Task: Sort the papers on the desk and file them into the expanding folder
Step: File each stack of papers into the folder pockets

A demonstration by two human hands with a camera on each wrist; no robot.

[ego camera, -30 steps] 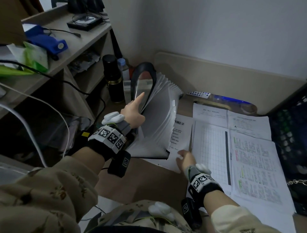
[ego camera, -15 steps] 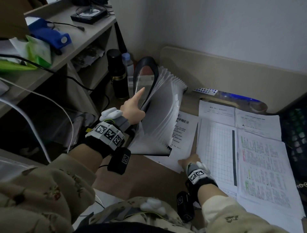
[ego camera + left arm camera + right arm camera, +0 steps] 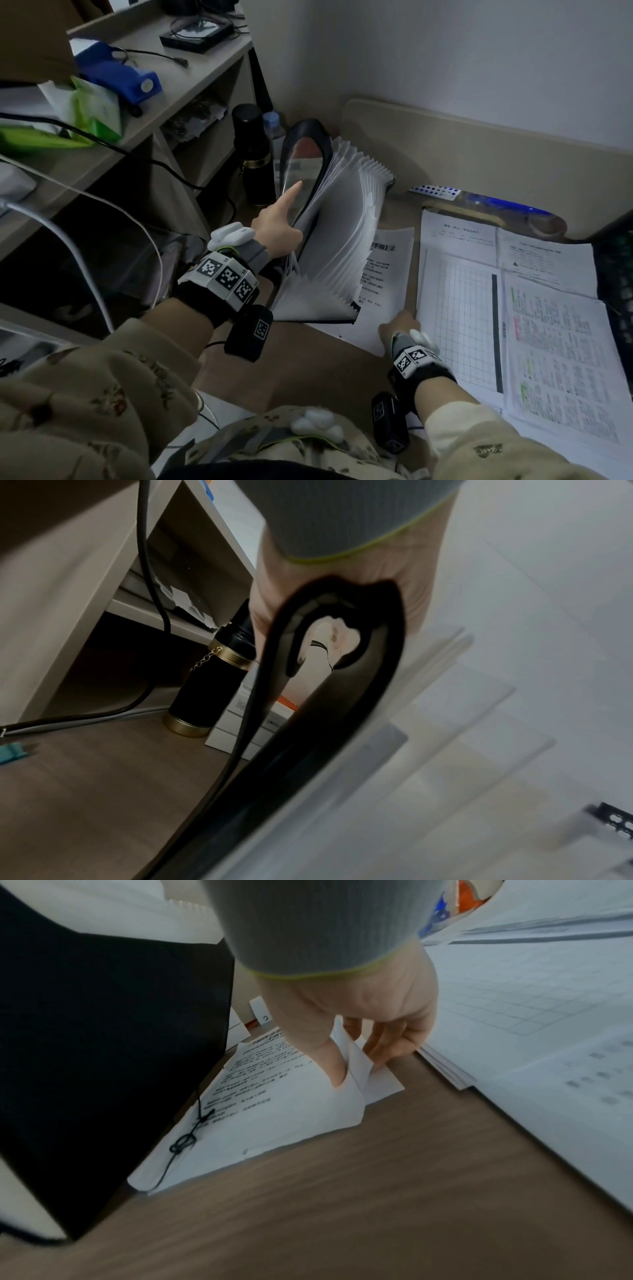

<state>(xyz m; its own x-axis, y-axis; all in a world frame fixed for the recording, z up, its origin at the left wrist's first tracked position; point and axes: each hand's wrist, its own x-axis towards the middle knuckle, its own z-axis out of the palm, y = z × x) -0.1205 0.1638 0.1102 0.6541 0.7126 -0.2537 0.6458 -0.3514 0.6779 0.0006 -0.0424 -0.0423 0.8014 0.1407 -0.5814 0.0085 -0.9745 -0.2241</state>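
While the left hand [image 3: 277, 233] props the folder [image 3: 335, 233] open at the desk's [image 3: 308, 370] left side, its forefinger lies straight along the clear front flap and the other fingers curl round the folder's near edge — the pockets fan out to the right, over the top of a text sheet [image 3: 383, 274]. From the head view, the right hand [image 3: 400, 325] sits at that sheet's lower right corner, just beside a grid sheet [image 3: 459, 318] and more papers [image 3: 561, 342] laid out to the right; a black flask [image 3: 253, 157] stands behind the folder. At the left wrist, the left hand [image 3: 274, 593] grips the folder's [image 3: 342, 696] black rim, fingers mostly hidden, with the flask [image 3: 212, 683] beyond. At the right wrist, the right hand [image 3: 359, 1015] pinches the sheet's [image 3: 274, 1102] lifted corner — thumb on top, fingers curled under — while the folder's [image 3: 103, 1042] dark back rests on the sheet's far side.
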